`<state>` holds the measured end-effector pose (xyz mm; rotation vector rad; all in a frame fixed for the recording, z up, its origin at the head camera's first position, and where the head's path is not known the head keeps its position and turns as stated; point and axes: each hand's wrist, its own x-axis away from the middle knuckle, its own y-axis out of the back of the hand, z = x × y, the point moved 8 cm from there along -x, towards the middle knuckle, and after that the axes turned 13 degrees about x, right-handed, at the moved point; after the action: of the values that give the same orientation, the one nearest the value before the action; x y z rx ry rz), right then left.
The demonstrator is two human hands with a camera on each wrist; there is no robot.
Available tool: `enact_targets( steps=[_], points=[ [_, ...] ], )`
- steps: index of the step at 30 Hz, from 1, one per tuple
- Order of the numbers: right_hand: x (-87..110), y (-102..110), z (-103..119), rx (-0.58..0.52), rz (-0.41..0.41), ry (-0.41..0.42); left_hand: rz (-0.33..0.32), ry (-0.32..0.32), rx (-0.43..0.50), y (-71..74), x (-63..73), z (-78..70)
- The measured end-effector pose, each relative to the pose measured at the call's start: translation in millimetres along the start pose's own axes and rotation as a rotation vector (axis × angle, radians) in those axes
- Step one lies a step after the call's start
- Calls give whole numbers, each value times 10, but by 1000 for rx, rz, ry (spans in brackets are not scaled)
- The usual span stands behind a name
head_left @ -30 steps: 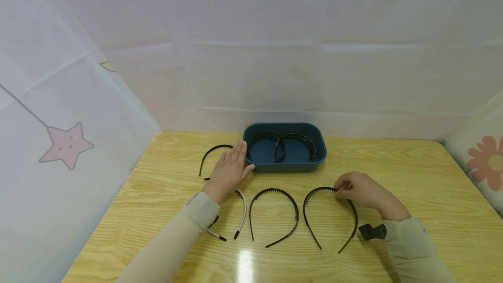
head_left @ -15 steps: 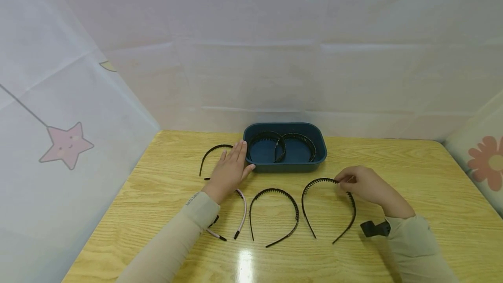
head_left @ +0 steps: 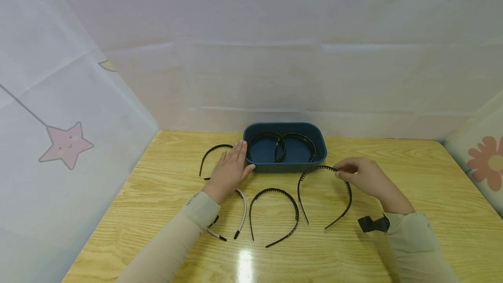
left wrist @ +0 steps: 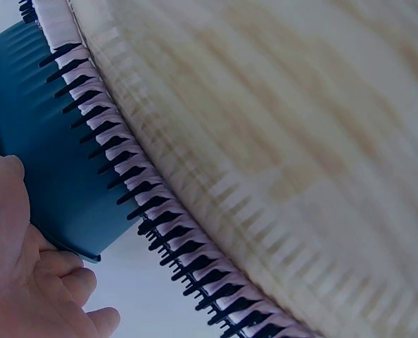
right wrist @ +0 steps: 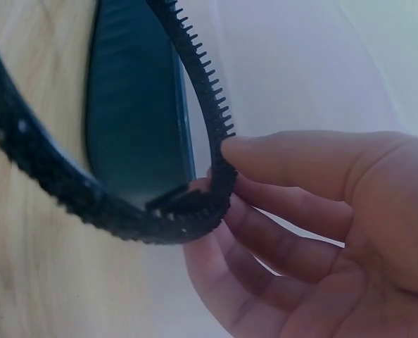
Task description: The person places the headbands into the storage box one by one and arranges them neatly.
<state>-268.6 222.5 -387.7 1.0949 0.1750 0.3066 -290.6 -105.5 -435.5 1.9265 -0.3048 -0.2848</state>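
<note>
My right hand (head_left: pixel 365 180) pinches a black toothed headband (head_left: pixel 320 167) by the right of its arch; the headband stands off to the front right of a dark blue box (head_left: pixel 284 167). In the right wrist view, thumb and fingers close on the headband (right wrist: pixel 207 91). My left hand (head_left: pixel 229 170) lies with fairly straight fingers against the box's left end. Inside the box rest black headbands (head_left: pixel 284 147), overlapping. A pink headband (head_left: pixel 245 206) lies partly under my left forearm; its black teeth show close up in the left wrist view.
Another black headband (head_left: pixel 296 208) lies on the wooden table (head_left: pixel 412 178) between the pink one and the held one. A thin black headband (head_left: pixel 202 160) lies left of the box, partly hidden by my left hand. White printed sheets (head_left: pixel 251 77) rise behind and beside the table.
My right hand has moved the pinched headband away from me and slightly left, up towards the box's front right corner. My left hand and the box have stayed still.
</note>
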Motion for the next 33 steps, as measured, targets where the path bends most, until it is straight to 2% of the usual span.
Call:
enact_targets(
  steps=[23,33],
  points=[
    [-256,329,84,-193,-232,-125,-4,7,2,-24,-31,26],
    [-431,436,138,-216,-362,-137,-15,-3,0,-20,-20,27]
  ],
)
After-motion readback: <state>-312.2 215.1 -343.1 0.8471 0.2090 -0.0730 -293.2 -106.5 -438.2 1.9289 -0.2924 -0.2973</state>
